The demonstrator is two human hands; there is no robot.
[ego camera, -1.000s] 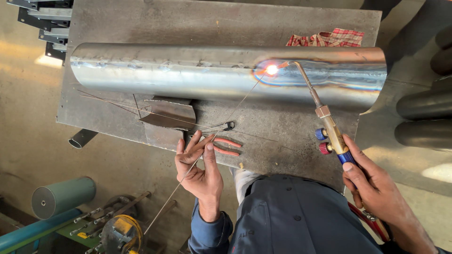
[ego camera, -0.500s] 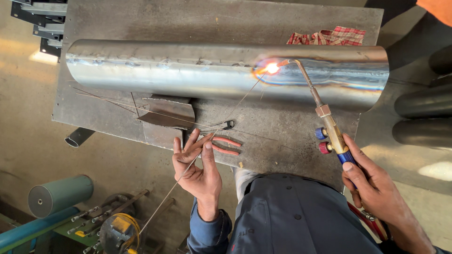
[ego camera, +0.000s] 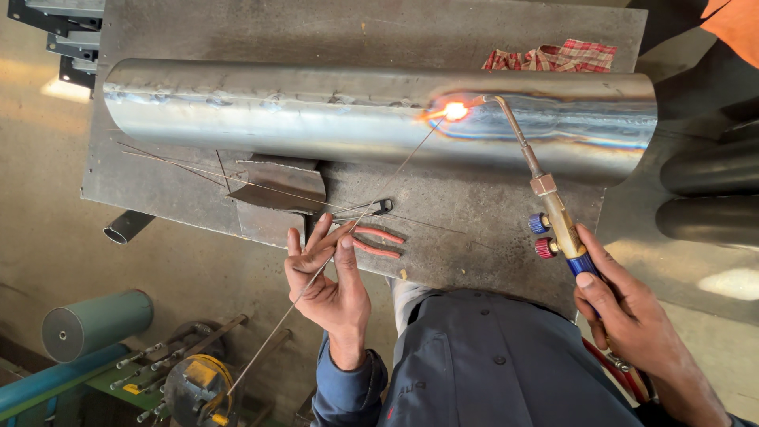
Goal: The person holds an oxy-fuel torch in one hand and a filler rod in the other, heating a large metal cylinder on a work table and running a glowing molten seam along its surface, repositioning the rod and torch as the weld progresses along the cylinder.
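Head view: flame (ego camera: 454,111) on steel pipe (ego camera: 316,111) seam.
Right hand (ego camera: 624,312) closed around torch (ego camera: 553,213); left hand (ego camera: 328,277) pinching filler rod (ego camera: 379,190), tip at glowing spot, pipe lying across metal table (ego camera: 443,221).

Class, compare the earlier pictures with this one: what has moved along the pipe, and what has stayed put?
The glowing spot on the steel pipe crept slightly left along the seam. Unchanged: right hand grips the torch, left hand feeds the filler rod; pliers lie untouched.

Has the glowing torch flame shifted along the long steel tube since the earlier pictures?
Cannot tell: the flame sits just left of the red checked cloth on the steel tube throughout; only the camera shifts.
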